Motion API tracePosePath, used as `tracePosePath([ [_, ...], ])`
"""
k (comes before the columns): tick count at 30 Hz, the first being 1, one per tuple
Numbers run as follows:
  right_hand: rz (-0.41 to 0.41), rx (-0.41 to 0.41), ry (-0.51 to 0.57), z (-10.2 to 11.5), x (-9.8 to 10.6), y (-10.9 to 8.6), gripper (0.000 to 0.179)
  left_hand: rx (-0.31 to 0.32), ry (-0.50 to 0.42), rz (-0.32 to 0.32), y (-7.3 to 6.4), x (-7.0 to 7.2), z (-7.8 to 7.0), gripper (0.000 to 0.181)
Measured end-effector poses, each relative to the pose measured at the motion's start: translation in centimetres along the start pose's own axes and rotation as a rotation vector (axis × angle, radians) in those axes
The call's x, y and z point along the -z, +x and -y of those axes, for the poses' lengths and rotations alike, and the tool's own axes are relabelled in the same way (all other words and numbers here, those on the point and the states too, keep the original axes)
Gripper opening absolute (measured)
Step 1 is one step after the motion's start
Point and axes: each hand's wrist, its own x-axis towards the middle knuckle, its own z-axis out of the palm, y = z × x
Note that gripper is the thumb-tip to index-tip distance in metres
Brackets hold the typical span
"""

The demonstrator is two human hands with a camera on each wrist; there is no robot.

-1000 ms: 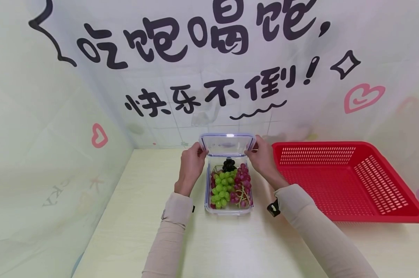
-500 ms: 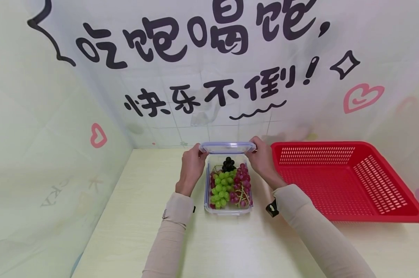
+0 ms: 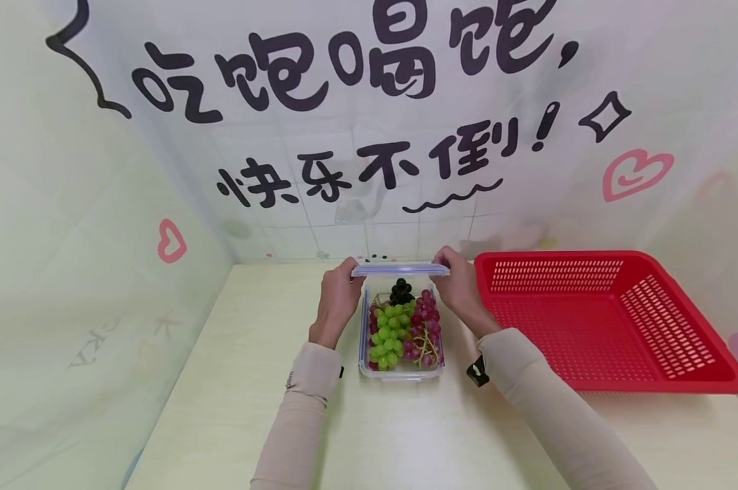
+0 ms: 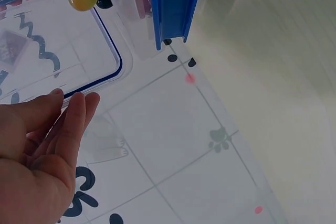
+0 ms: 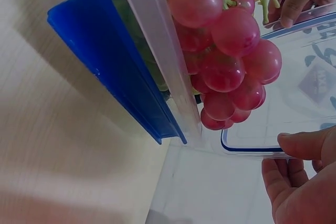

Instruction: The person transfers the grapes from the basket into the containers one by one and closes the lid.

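A clear lid [image 3: 399,270] with a blue seal spans the back end of a clear food container [image 3: 401,374], seen nearly edge-on in the head view. Its left corner is pinched between thumb and fingers of my left hand [image 3: 337,292]; my right hand [image 3: 461,286] grips the right corner the same way. Inside the container lie green grapes [image 3: 387,337], red grapes [image 3: 427,320] and a small bunch of black grapes [image 3: 402,291]. In the right wrist view, a blue side clip [image 5: 115,66] hangs unfastened along the container's wall.
A red perforated plastic basket [image 3: 559,255] stands on the pale wooden table [image 3: 393,435], right of the container. Behind the table rises a white printed backdrop [image 3: 271,238] with black lettering, close to the lid.
The lid has tilted from nearly upright, its upper edge coming down toward me, until it shows almost edge-on. Both hands have kept their hold on it and turned slightly with it.
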Motion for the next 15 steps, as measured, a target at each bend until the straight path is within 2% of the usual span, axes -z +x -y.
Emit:
tracePosePath([
  [2,0.001,0.0,0.003,-0.02,0.04,-0.09,0.012,0.009,0.002,0.012,-0.12,-0.05,-0.02,0.01],
  [6,0.034,-0.001,-0.037,0.02,0.29,-0.42,0.011,0.021,0.009,0.033,-0.34,-0.07,-0.02,0.003],
  [12,0.18,-0.045,-0.069,0.29,0.73,-0.84,0.029,0.002,0.001,0.087,-0.49,0.11,-0.01,0.029],
  [15,0.232,-0.069,-0.048,0.26,0.99,-1.03,0.039,-0.007,0.016,0.136,-0.41,0.09,-0.03,0.034],
])
